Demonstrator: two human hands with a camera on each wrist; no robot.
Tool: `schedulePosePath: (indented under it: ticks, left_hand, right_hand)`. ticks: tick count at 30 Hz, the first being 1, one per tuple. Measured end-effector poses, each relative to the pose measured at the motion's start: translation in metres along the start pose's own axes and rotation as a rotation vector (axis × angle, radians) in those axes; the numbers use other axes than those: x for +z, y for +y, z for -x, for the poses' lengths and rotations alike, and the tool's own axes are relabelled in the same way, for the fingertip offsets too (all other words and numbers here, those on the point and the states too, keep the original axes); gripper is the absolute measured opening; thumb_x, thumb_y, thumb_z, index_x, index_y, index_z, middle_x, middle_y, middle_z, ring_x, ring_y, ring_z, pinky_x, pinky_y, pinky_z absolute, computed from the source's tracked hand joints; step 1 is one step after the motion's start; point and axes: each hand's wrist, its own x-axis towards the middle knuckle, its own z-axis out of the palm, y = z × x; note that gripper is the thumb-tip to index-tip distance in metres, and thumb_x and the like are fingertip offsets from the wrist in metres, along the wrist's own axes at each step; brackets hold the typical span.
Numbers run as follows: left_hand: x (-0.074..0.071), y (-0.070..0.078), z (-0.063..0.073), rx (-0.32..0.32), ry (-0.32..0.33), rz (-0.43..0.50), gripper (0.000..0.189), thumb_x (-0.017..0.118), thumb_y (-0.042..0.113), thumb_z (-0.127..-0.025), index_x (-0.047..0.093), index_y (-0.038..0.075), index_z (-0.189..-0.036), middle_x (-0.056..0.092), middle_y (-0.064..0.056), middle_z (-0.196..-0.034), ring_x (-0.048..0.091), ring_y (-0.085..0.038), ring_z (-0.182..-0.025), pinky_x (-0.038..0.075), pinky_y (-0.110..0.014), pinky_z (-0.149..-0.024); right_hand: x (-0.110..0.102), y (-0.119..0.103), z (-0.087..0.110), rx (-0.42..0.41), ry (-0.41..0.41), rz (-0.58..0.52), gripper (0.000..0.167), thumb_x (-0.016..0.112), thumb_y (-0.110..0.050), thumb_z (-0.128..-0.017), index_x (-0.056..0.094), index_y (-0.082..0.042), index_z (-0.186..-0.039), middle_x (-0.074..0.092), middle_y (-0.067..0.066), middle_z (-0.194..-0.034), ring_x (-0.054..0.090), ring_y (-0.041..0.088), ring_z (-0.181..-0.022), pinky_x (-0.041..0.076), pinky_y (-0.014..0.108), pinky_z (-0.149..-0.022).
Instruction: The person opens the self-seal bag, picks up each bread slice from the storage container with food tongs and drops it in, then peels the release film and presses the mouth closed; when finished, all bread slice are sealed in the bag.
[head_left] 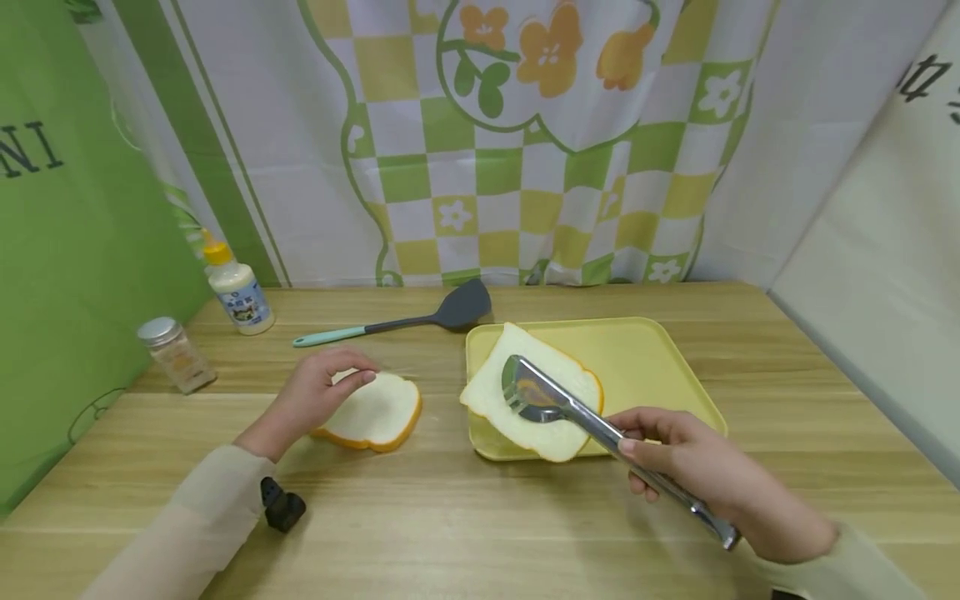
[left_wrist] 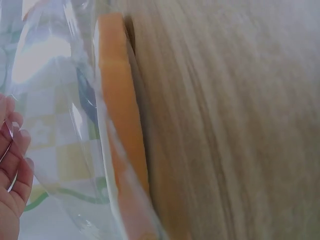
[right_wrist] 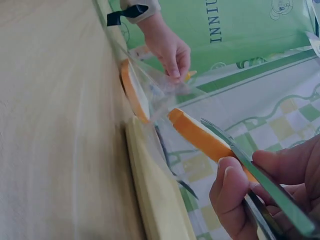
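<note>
My left hand (head_left: 318, 398) pinches thin clear plastic film (left_wrist: 55, 125) above a bread slice (head_left: 378, 412); the film shows best in the wrist views. That slice, white with an orange-brown crust, lies flat on the table. My right hand (head_left: 678, 458) grips metal food tongs (head_left: 600, 425) around their arms. Between the tong ends is a second bread slice (head_left: 487, 379), raised and tilted over the left part of a yellow tray (head_left: 652, 358). In the right wrist view this held slice (right_wrist: 200, 137) stands off the tray edge (right_wrist: 150, 190).
A dark spatula (head_left: 457, 308) with a mint handle lies behind the bread. At the back left stand a yellow-capped squeeze bottle (head_left: 243, 296) and a silver-lidded jar (head_left: 180, 358). A patterned curtain (head_left: 525, 167) hangs along the table's back edge.
</note>
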Motion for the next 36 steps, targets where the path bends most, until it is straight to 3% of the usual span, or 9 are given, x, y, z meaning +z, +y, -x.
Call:
schedulePosePath:
  ticks: [13, 18, 26, 36]
  left_hand:
    - [0.008, -0.001, 0.004, -0.009, 0.006, 0.015, 0.008, 0.067, 0.005, -0.083, 0.071, 0.003, -0.09, 0.067, -0.006, -0.091, 0.062, -0.023, -0.088, 0.051, -0.045, -0.076]
    - [0.011, 0.001, 0.004, -0.011, 0.022, 0.028, 0.008, 0.067, 0.005, -0.083, 0.071, 0.003, -0.09, 0.068, -0.006, -0.092, 0.063, -0.023, -0.088, 0.051, -0.044, -0.076]
    - [0.016, 0.003, 0.006, 0.05, 0.049, 0.043, 0.007, 0.068, 0.003, -0.081, 0.071, 0.003, -0.087, 0.068, -0.005, -0.088, 0.063, -0.021, -0.085, 0.052, -0.036, -0.073]
    - [0.018, 0.014, 0.003, 0.006, 0.017, 0.077, 0.009, 0.066, 0.01, -0.085, 0.072, 0.005, -0.09, 0.069, -0.003, -0.092, 0.063, -0.02, -0.089, 0.051, -0.039, -0.079]
  right_hand:
    - [0.007, 0.017, -0.003, 0.079, -0.144, -0.186, 0.042, 0.046, -0.011, -0.096, 0.036, 0.02, -0.124, 0.058, 0.01, -0.084, 0.059, 0.012, -0.063, 0.052, 0.024, -0.056]
    - [0.009, 0.019, -0.008, 0.089, -0.165, -0.203, 0.042, 0.047, -0.011, -0.096, 0.038, 0.018, -0.124, 0.057, 0.01, -0.084, 0.059, 0.012, -0.062, 0.052, 0.023, -0.055]
    - [0.017, 0.018, -0.026, 0.068, -0.235, -0.236, 0.04, 0.049, -0.011, -0.095, 0.041, 0.017, -0.121, 0.058, 0.008, -0.082, 0.06, 0.01, -0.061, 0.051, 0.021, -0.054]
    - [0.031, 0.01, -0.048, 0.113, -0.225, -0.203, 0.037, 0.052, -0.011, -0.092, 0.045, 0.014, -0.118, 0.057, 0.01, -0.079, 0.059, 0.011, -0.059, 0.05, 0.02, -0.052]
